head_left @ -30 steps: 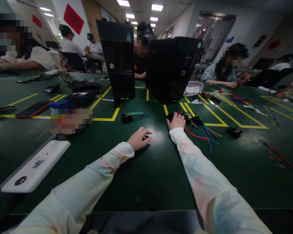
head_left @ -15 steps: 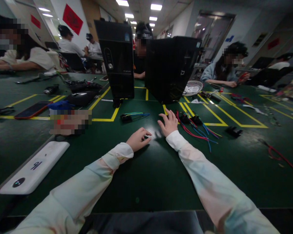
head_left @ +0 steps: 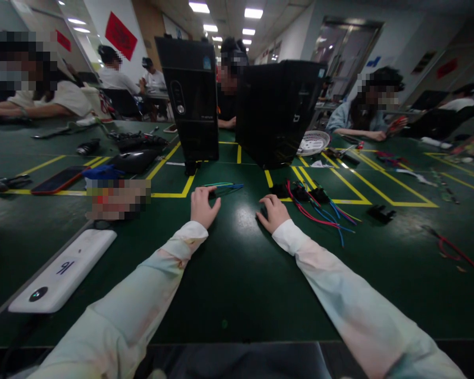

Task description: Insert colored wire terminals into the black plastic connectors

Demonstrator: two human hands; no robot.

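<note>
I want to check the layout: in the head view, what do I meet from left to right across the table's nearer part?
White device, left hand, right hand, wired connectors, black clip, red cable.

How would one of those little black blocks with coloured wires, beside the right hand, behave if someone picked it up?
The black block looks rigid and angular, so it would probably slide rather than roll. Its wires curve loosely, suggesting they would bend and trail. Since wires cross there, lifting one block might drag others.

White device [head_left: 87,250]: label [head_left: 65,268] reads 16 or 91. Black tower's [head_left: 193,139] lettering [head_left: 207,117] illegible.
</note>
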